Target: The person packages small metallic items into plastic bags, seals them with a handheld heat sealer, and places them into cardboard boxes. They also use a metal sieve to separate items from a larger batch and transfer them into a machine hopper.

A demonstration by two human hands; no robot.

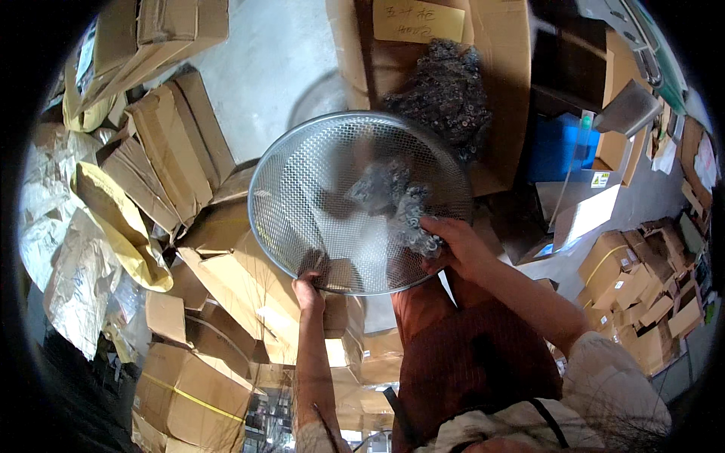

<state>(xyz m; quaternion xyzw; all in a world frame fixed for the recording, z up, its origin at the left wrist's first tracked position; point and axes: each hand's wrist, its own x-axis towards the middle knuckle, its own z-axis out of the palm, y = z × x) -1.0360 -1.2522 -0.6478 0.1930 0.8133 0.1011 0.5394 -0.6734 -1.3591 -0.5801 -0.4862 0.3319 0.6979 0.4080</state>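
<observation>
A round wire-mesh sieve (pixel 336 226) with a metal rim is held up in front of me, tilted. My left hand (pixel 308 291) is closed on its near-left rim. Over the near-right part of the sieve is my right hand (pixel 453 245), its fingers curled round a clump of small grey metal parts (pixel 411 219). More of that clump trails across the mesh toward the middle; the exact kind of part is too small to tell. Behind the sieve, an open cardboard box (pixel 502 90) holds a dark heap of similar small metal parts (pixel 449 94).
A cardboard piece with handwriting (pixel 419 21) lies in the open box. Cardboard cartons (pixel 177 143) crowd the left, beside a yellow sack (pixel 121 219) and crumpled plastic (pixel 64 249). At right stand a blue bin (pixel 555 147) and a metal machine part (pixel 630 109), with stacked cartons (pixel 615 264) nearer.
</observation>
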